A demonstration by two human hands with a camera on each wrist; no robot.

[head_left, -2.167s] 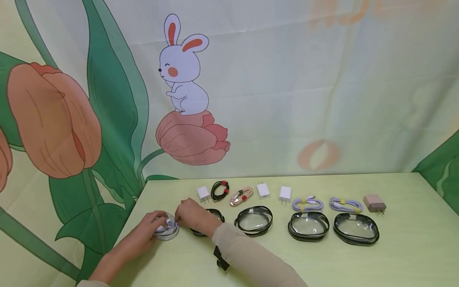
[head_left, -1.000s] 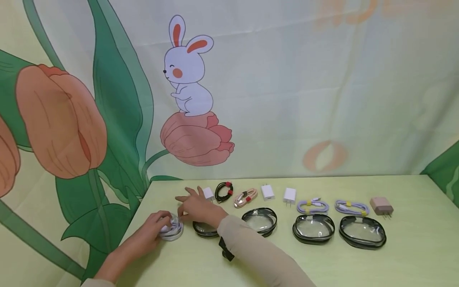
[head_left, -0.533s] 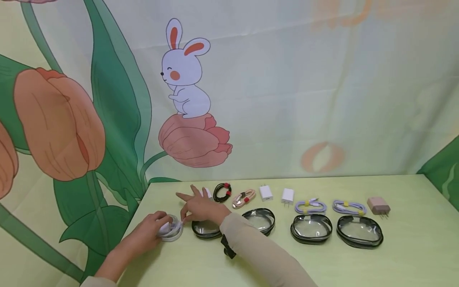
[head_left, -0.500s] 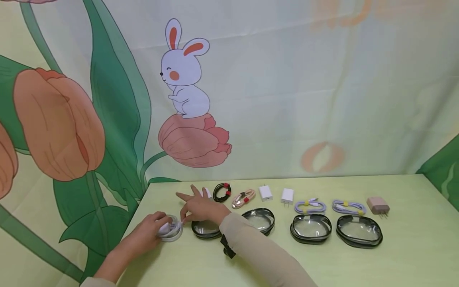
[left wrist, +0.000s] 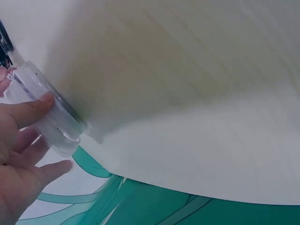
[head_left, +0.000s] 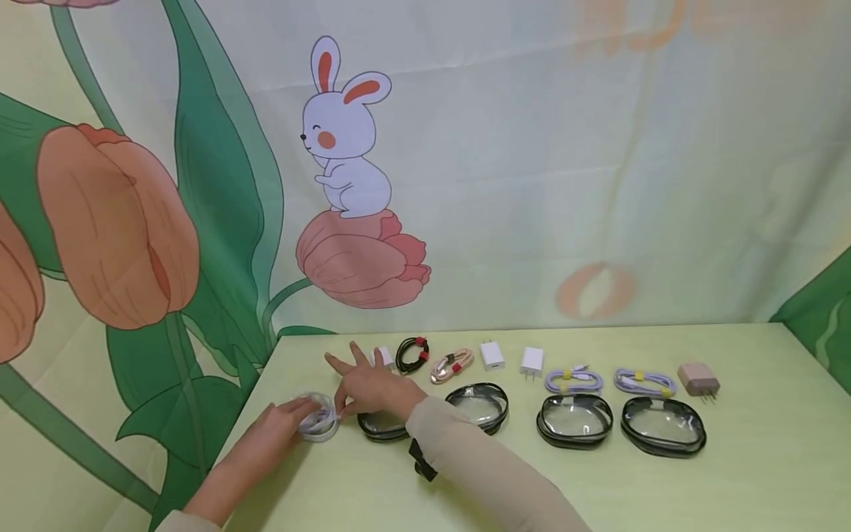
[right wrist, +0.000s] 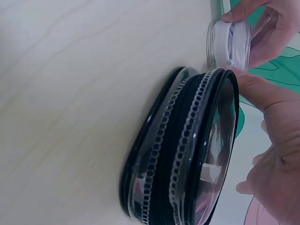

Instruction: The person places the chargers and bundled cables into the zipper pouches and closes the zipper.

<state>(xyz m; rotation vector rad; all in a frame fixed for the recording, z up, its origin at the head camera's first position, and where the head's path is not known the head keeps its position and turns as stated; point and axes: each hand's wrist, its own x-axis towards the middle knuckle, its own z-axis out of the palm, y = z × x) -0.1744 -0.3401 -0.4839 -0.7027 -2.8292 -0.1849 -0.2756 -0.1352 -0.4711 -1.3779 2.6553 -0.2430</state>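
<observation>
At the table's left end stands a small clear zip pouch with white trim (head_left: 319, 427); something whitish shows inside it, too unclear to name. My left hand (head_left: 266, 436) grips the pouch from the left, thumb on one side and fingers round the other in the left wrist view. At the pouch's right edge, the thumb and index finger of my right hand (head_left: 372, 388) pinch a small part that looks like its zipper pull; the other fingers spread upward. A black-trimmed clear pouch (right wrist: 187, 140) lies below the right hand, partly hidden by it.
More black-trimmed clear pouches (head_left: 575, 421) stand in a row to the right. Behind them lie white chargers (head_left: 492, 356), a pink charger (head_left: 698, 379), a black cable (head_left: 402, 356), a pink cable (head_left: 452, 366) and lilac cables (head_left: 573, 380). A printed curtain hangs behind.
The right hand's other fingers have spread and lifted since the earliest frame, and it has shifted slightly right. The left fingers now reach farther over the pouch, covering a white item seen inside before.
</observation>
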